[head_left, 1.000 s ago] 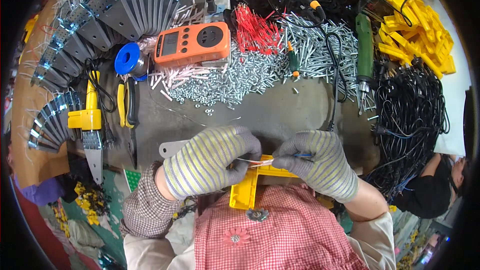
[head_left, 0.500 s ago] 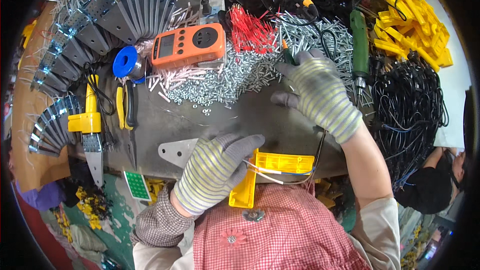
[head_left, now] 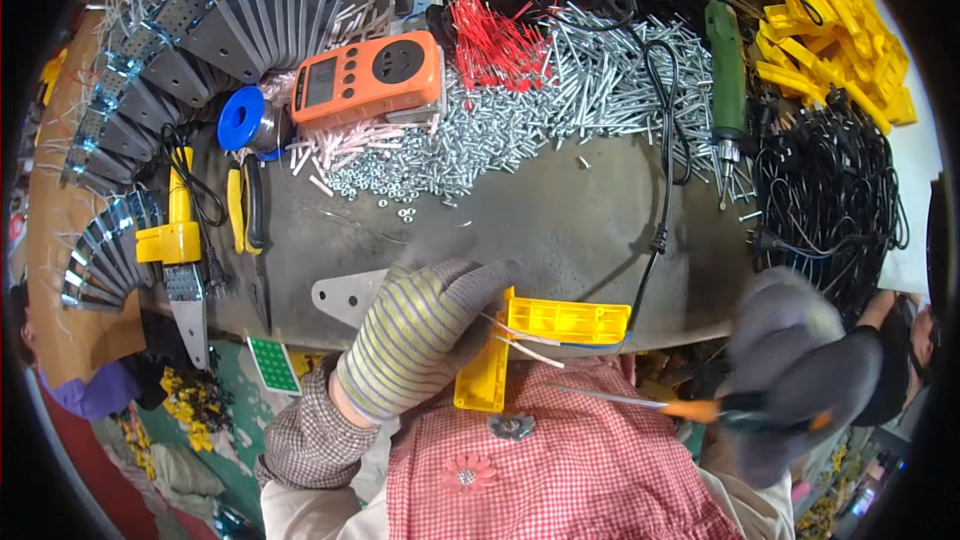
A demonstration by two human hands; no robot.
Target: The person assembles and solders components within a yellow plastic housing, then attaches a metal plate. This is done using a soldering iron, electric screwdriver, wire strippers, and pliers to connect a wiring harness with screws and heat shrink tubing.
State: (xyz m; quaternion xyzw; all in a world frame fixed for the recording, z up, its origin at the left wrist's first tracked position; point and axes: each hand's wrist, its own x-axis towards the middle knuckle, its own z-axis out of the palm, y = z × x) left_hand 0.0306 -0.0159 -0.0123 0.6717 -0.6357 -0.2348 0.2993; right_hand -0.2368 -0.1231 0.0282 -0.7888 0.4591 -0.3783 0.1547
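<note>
At the front edge of the table, my left hand (head_left: 420, 335), in a striped glove, is closed around a yellow plastic housing (head_left: 482, 375) shaped like a T, its hollow ribbed side up. A flat grey metal plate (head_left: 345, 297) with holes sticks out to the left from under that hand. Pale wires (head_left: 535, 352) and a blue one come out beside the fingers. My right hand (head_left: 785, 385), blurred by motion, is closed on a screwdriver (head_left: 690, 409) with an orange and dark handle. Its thin shaft points left, over the checked apron and below the housing.
Behind lie heaps of screws (head_left: 500, 140), red parts (head_left: 490, 45) and an orange meter (head_left: 367, 80). Left are a solder spool (head_left: 240, 120), pliers (head_left: 243, 208) and a finished-looking yellow tool (head_left: 180, 240). Right are a green electric screwdriver (head_left: 725, 80), black cords (head_left: 825, 190) and yellow housings (head_left: 830, 40).
My right hand has moved from the screw heap to the lower right, bringing the screwdriver with it. A black cord now shows where it was. My left hand stays on the housing.
</note>
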